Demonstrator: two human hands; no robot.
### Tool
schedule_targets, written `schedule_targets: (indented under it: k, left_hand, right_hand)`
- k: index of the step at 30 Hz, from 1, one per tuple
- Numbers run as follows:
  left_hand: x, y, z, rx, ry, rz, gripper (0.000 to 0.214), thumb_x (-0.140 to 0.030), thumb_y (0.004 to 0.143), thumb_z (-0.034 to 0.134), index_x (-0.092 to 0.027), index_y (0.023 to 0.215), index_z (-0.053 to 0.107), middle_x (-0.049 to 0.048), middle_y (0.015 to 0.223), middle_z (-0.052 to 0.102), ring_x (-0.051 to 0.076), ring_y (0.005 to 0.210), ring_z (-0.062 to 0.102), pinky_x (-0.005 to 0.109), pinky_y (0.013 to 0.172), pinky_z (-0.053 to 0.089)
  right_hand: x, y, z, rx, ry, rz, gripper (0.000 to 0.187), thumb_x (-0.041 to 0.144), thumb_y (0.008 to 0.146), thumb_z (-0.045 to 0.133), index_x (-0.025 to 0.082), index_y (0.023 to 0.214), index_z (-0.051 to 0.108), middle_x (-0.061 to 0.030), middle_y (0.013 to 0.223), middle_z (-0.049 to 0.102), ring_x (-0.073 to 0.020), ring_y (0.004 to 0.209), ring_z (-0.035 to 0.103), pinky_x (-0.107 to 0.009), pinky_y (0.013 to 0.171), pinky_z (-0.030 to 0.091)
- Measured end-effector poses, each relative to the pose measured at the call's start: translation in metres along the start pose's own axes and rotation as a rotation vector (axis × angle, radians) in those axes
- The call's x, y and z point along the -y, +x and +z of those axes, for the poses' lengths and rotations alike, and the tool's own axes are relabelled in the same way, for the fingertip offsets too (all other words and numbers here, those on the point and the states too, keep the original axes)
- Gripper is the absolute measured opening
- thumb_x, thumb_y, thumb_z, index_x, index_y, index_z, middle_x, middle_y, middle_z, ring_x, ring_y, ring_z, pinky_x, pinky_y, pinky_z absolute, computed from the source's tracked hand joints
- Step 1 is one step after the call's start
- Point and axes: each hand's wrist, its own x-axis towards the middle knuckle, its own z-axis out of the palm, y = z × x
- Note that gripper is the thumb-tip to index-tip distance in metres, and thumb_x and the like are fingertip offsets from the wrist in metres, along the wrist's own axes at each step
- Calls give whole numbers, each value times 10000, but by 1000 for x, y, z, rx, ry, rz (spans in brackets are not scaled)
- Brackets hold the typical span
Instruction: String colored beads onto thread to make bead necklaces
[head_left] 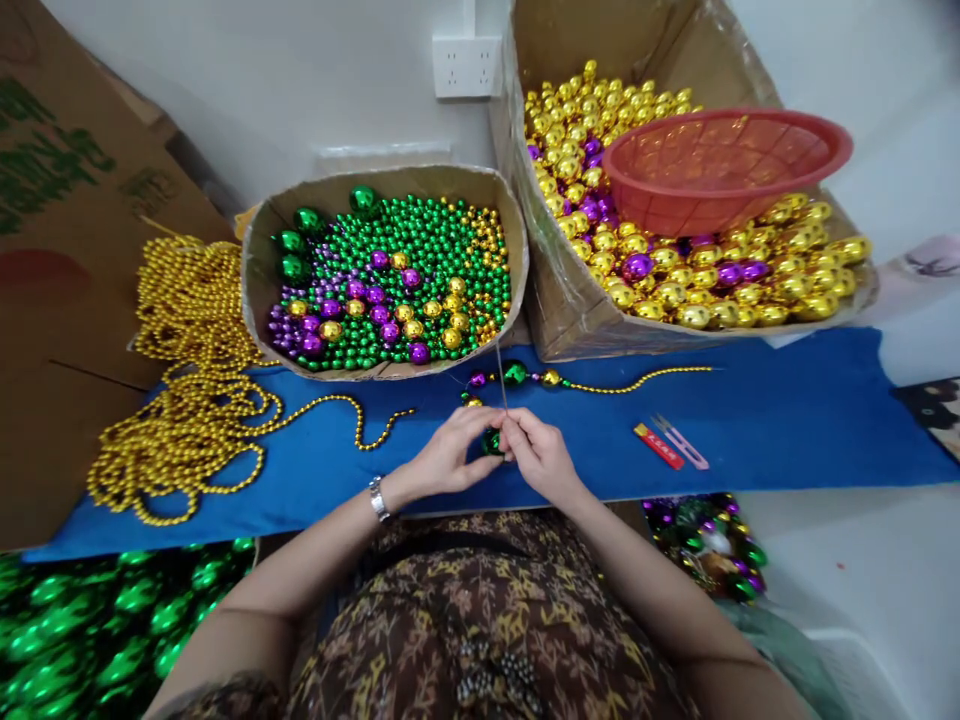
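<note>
My left hand and my right hand meet over the blue cloth, fingers pinched together around a green bead. A thin needle or wire rises from my right fingers. Just beyond lies a partly strung strand with a purple, a green and a gold bead followed by small gold beads running to the right. A watch sits on my left wrist.
A round cardboard tub holds green, purple and gold beads. A larger box of gold balls carries a red basket. Gold bead chains pile at left. A red cutter and snips lie at right. Green baubles sit below left.
</note>
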Motion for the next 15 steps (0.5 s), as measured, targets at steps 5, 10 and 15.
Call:
schedule_targets:
  k: [5, 10, 15]
  left_hand:
    - [14, -1, 35, 220, 185, 97, 206, -284, 867, 578, -177, 1036, 629, 118, 1154, 631, 269, 1177, 516, 446, 1022, 410]
    - [13, 5, 35, 254, 285, 42, 352, -239, 882, 523, -158, 1224, 534, 124, 1148, 602, 240, 1072, 547, 392, 933, 466]
    - [11, 4, 21, 271, 457, 25, 434, -150, 856, 499, -142, 1290, 498, 140, 1161, 582, 268, 1098, 512, 431, 946, 457]
  right_hand:
    - [36, -5, -23, -33, 100, -25, 232, 351, 984, 432, 199, 964, 605, 49, 577, 524, -88, 527, 521, -221, 556, 446]
    - [75, -9, -73, -417, 383, -178, 134, 336, 928, 584, 211, 902, 626, 65, 549, 466, -68, 467, 454, -204, 447, 379]
    - [91, -2, -121, -716, 415, -383, 169, 322, 816, 738, 204, 788, 621, 85, 505, 420, -53, 413, 359, -185, 371, 297]
